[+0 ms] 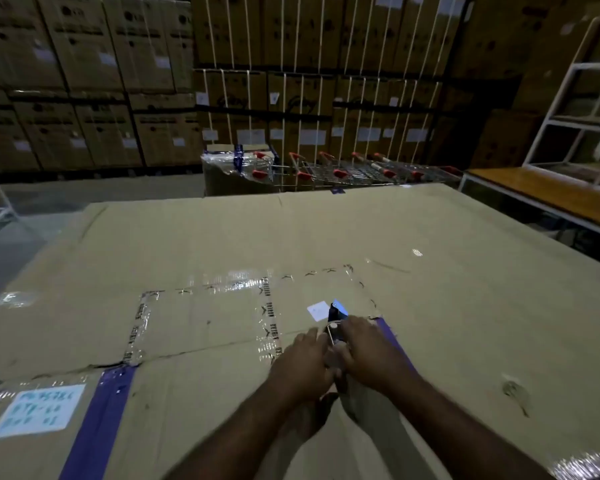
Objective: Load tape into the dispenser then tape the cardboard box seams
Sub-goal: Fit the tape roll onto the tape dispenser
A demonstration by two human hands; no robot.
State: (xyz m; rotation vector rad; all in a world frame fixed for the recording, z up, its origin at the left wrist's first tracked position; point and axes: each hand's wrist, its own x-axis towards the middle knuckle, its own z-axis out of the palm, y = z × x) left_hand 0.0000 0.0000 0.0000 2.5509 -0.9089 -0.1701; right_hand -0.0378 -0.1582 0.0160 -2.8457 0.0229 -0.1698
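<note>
A large flat cardboard box (326, 237) fills the foreground, its seams patched with clear printed tape (246, 284) and blue tape (101, 420). The tape dispenser (336, 322), dark with a blue tip and a pale roller, rests on the box top near the middle. My left hand (302, 362) and my right hand (368, 351) both close around it from either side, hiding most of its body and any tape roll. A strip of blue tape (394, 341) runs under my right hand and wrist.
A white sticker (317, 310) lies just beyond the dispenser and a handwritten label (37, 410) at the near left. Shopping trolleys (343, 171) stand behind the box, a wooden table (541, 195) and white rack (575, 98) at right, stacked cartons (291, 64) behind.
</note>
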